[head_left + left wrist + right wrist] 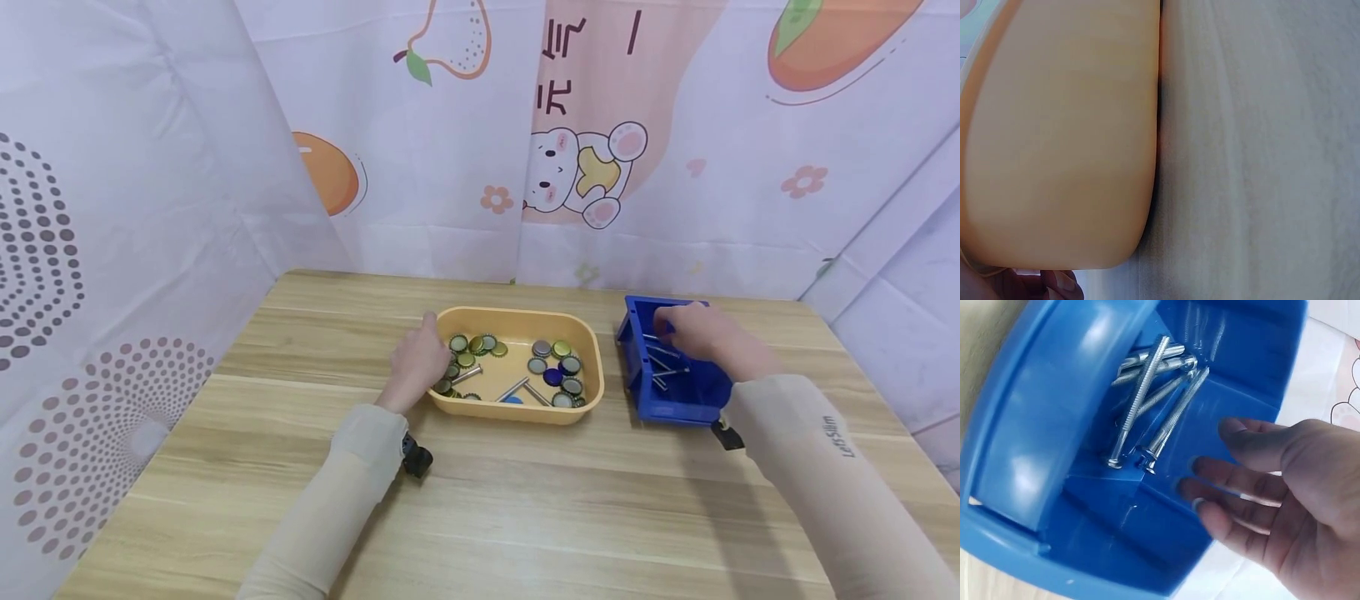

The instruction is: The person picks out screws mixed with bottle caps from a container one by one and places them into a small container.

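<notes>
With the left hand (422, 360) I grip the left end of a yellow plastic tray (517, 412), thumb over the rim. In the left wrist view, curled fingers (1061, 282) show just past the end of the tray (1066, 137). My right hand (693, 327) reaches into a blue plastic bin (675, 412). The right wrist view shows that hand (1300, 487) with fingers loosely bent and apart, nothing between them. Several silver screws (1175, 415) lie inside the bin (1016, 481), just beyond the fingertips.
Inside the tray, several bottle caps (562, 349) in gold, silver and blue lie around the sides, with a few screws (537, 392) among them. Both containers stand on a wooden table (525, 508). A printed white curtain (435, 208) hangs behind the table.
</notes>
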A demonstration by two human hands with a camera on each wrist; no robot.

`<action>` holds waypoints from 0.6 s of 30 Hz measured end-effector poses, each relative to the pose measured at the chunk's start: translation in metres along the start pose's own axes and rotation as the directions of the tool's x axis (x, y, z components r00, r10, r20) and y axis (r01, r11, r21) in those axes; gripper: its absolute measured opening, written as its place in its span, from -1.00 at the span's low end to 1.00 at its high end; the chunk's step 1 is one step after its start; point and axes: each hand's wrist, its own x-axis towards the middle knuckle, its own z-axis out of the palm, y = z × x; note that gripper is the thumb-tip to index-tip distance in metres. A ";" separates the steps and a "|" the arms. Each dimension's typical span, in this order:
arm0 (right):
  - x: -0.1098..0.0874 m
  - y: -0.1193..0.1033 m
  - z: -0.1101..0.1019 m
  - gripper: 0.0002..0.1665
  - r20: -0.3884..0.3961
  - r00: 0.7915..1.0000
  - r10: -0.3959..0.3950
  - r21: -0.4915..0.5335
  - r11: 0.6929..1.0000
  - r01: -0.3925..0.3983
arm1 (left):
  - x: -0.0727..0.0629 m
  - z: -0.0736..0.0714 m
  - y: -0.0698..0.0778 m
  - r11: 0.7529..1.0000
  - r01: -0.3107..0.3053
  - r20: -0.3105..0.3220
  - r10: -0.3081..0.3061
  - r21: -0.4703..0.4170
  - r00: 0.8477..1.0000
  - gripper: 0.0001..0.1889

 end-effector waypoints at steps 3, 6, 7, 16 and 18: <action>0.001 -0.001 -0.001 -0.84 -0.041 0.998 -0.049 -0.009 0.999 0.049 | 0.000 0.000 0.000 1.000 0.003 0.004 -0.003 -0.001 1.000 -0.61; 0.002 -0.003 -0.003 -0.87 -0.110 0.990 -0.093 -0.002 0.996 0.094 | 0.000 0.001 0.000 1.000 0.004 0.004 -0.004 -0.001 1.000 -0.62; 0.002 -0.004 -0.004 -0.88 -0.130 0.986 -0.104 0.001 0.994 0.105 | 0.000 0.001 0.000 1.000 0.003 0.004 -0.003 -0.001 1.000 -0.62; 0.005 -0.031 -0.021 -0.86 -0.192 0.979 -0.070 0.039 0.996 0.079 | 0.000 0.001 0.000 1.000 0.006 0.005 -0.006 -0.007 1.000 -0.59; 0.005 -0.041 -0.026 -0.84 -0.202 0.976 -0.076 0.033 0.996 0.084 | 0.000 0.001 0.000 1.000 0.004 0.004 -0.004 -0.004 1.000 -0.58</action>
